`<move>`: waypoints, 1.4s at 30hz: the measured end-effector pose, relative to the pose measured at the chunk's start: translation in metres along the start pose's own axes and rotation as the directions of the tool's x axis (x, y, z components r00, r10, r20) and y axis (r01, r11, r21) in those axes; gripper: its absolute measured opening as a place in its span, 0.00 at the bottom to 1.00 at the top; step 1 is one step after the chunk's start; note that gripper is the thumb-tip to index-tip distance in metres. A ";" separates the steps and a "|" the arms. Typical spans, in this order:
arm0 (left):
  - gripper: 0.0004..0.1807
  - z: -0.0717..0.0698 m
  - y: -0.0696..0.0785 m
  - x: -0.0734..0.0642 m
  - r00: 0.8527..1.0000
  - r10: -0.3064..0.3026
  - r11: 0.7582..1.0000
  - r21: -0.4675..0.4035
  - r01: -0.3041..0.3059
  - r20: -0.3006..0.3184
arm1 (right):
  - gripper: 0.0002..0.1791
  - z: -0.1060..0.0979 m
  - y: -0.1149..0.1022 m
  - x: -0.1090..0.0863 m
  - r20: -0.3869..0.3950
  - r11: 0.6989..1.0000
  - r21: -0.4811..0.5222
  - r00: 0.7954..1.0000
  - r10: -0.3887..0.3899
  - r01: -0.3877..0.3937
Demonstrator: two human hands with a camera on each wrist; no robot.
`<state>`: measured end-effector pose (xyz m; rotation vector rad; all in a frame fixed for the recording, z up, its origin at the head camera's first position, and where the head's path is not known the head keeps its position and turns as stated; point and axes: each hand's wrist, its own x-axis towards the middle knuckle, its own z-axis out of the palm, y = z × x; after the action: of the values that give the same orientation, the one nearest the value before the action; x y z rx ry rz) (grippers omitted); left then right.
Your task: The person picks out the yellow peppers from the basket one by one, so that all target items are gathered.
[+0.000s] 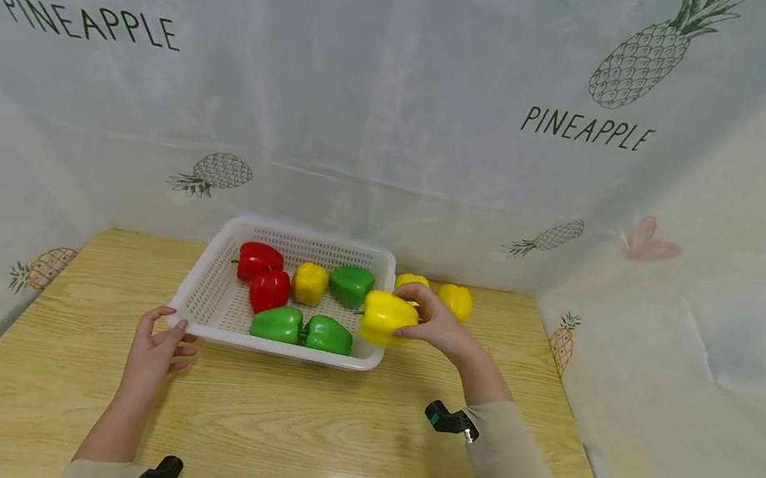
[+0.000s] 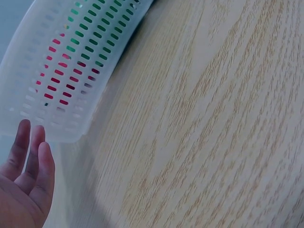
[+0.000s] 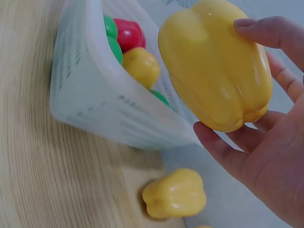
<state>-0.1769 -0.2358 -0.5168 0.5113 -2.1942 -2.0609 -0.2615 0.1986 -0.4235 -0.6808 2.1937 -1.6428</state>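
A yellow bell pepper [image 1: 385,317] is held between the thumb and fingers of my right hand [image 1: 442,329], over the right rim of a white perforated basket [image 1: 281,348]. In the right wrist view the fingers [image 3: 221,147] wrap its blunt end. My left hand [image 1: 155,349] grips the basket's front left corner; several of its fingers [image 2: 45,166] stand straight beside the wall in the left wrist view. Inside the basket lie red peppers [image 1: 269,290], a yellow pepper [image 1: 309,284] and green peppers [image 1: 329,335].
Two more yellow peppers, one [image 1: 454,302] in plain sight and one [image 1: 412,280] partly behind the held pepper, lie on the wooden table [image 1: 291,427] right of the basket. A pineapple-print curtain [image 1: 375,102] hangs behind the table and along its sides.
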 end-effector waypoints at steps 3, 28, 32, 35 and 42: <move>0.18 0.000 0.000 0.001 1.000 -0.002 1.000 0.003 0.002 0.000 | 0.32 -0.007 0.001 -0.007 -0.005 1.000 -0.019 1.000 0.017 -0.018; 0.20 0.000 0.003 0.002 1.000 -0.015 1.000 0.018 0.015 0.007 | 0.42 -0.056 0.044 -0.051 -0.096 0.980 0.020 0.976 0.197 -0.196; 0.19 -0.001 0.004 0.002 1.000 -0.025 1.000 0.011 0.025 0.004 | 0.44 -0.061 0.051 -0.056 -0.089 0.972 0.017 0.968 0.236 -0.236; 0.19 -0.002 0.003 0.002 1.000 -0.018 1.000 0.010 0.018 0.007 | 0.45 -0.065 0.057 -0.059 -0.085 0.969 0.005 0.966 0.245 -0.245; 0.19 -0.001 0.001 0.001 1.000 -0.002 1.000 0.015 0.002 -0.002 | 0.43 -0.071 0.066 -0.062 -0.122 0.965 0.023 0.957 0.261 -0.260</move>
<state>-0.1780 -0.2375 -0.5158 0.5163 -2.2101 -2.0458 -0.2586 0.3048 -0.4682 -0.2761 2.2488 -1.5920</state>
